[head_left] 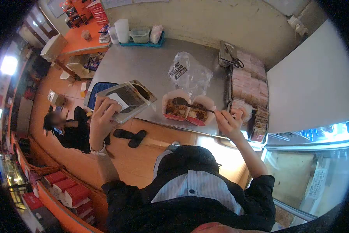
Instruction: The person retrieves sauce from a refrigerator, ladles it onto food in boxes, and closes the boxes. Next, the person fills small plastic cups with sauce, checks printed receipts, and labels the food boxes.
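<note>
My left hand grips a clear plastic tub with a white label, held tilted at the counter's front edge. Right behind it shows a container of dark sauce; I cannot tell whether the two are joined. In my right hand is a dark spoon, its bowl over the left of two open red-and-white takeaway boxes. Both the left box and the right box hold brownish food. A crumpled clear plastic bag with black print lies behind them.
On the steel counter, a blue tray carries tubs at the back left. Scissors rest on a metal box near stacked packets. A glass-fronted fridge stands right. A person is low at left, near black slippers.
</note>
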Tool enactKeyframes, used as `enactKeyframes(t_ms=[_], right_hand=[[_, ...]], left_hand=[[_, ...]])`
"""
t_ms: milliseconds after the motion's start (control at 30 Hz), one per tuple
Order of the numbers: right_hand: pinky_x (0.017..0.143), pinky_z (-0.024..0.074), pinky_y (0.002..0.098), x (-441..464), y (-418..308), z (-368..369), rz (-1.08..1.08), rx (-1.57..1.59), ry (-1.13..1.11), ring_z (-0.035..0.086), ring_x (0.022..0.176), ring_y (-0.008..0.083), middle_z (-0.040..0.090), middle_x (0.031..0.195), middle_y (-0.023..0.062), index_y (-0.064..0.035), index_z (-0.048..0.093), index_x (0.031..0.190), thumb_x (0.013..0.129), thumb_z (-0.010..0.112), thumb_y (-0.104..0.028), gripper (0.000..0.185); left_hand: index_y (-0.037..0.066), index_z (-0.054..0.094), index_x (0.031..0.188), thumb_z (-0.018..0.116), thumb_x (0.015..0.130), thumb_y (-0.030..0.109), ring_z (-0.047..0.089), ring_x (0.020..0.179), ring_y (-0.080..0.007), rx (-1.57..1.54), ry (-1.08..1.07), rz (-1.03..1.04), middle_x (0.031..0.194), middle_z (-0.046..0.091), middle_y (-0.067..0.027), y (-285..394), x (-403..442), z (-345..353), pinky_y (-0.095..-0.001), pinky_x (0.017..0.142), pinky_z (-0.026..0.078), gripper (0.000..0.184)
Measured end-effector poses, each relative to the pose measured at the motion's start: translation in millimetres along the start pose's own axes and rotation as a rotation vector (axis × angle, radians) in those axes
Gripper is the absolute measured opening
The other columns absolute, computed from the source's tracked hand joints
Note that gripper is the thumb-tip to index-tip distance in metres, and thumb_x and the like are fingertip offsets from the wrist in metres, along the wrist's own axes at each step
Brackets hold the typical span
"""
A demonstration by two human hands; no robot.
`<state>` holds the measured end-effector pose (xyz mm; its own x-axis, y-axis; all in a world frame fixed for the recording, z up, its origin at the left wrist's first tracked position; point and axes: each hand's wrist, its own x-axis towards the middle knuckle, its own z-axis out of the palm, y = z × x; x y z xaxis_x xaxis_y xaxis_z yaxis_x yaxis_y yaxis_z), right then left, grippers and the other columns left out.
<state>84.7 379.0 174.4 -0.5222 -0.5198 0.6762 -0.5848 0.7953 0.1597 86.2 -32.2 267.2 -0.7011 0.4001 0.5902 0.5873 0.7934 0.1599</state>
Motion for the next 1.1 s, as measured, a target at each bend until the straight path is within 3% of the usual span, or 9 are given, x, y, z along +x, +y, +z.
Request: enactKeyframes(t_ms=[433, 500, 833, 1100], right_hand=[[0.084, 0.0296, 0.0417, 11, 5, 1, 0.025, -0.006, -0.004, 0.043, 0.087, 0.0194, 0.059, 0.091, -0.0030, -0.0148, 0.066, 0.098, 0.063, 0.068, -0.013, 0.035], [0.080, 0.0287, 0.0402, 18, 5, 1, 0.006, -0.040, 0.108, 0.045, 0.081, 0.0190, 0.057, 0.085, -0.0020, -0.0145, 0.065, 0.092, 0.064, 0.072, -0.010, 0.029], [0.077, 0.0295, 0.0401, 17, 7, 3, 0.006, -0.104, 0.115, 0.044, 0.084, 0.0185, 0.056, 0.083, -0.0030, -0.0158, 0.065, 0.091, 0.067, 0.073, -0.013, 0.026], [0.083, 0.0292, 0.0413, 20, 8, -3, 0.010, -0.095, 0.128, 0.043, 0.086, 0.0190, 0.057, 0.086, -0.0041, -0.0167, 0.066, 0.095, 0.064, 0.069, -0.014, 0.032]], left_hand=[[0.007, 0.053, 0.079, 0.076, 0.051, 0.008, 0.052, 0.087, -0.0269, -0.009, 0.008, -0.019, 0.084, 0.055, -0.0037, 0, -1, -3, -0.0373, 0.076, 0.045, 0.036], [0.007, 0.053, 0.078, 0.076, 0.051, 0.009, 0.052, 0.087, -0.0269, -0.016, 0.009, -0.022, 0.083, 0.055, -0.0036, 0, -1, -4, -0.0372, 0.075, 0.045, 0.035], [0.006, 0.052, 0.079, 0.073, 0.050, 0.003, 0.051, 0.087, -0.0265, 0.015, 0.001, -0.001, 0.082, 0.054, -0.0037, -2, -4, -4, -0.0364, 0.074, 0.045, 0.035], [0.006, 0.051, 0.079, 0.073, 0.049, 0.002, 0.051, 0.086, -0.0254, 0.002, 0.015, 0.003, 0.082, 0.054, -0.0030, -2, -4, -5, -0.0358, 0.073, 0.045, 0.037]])
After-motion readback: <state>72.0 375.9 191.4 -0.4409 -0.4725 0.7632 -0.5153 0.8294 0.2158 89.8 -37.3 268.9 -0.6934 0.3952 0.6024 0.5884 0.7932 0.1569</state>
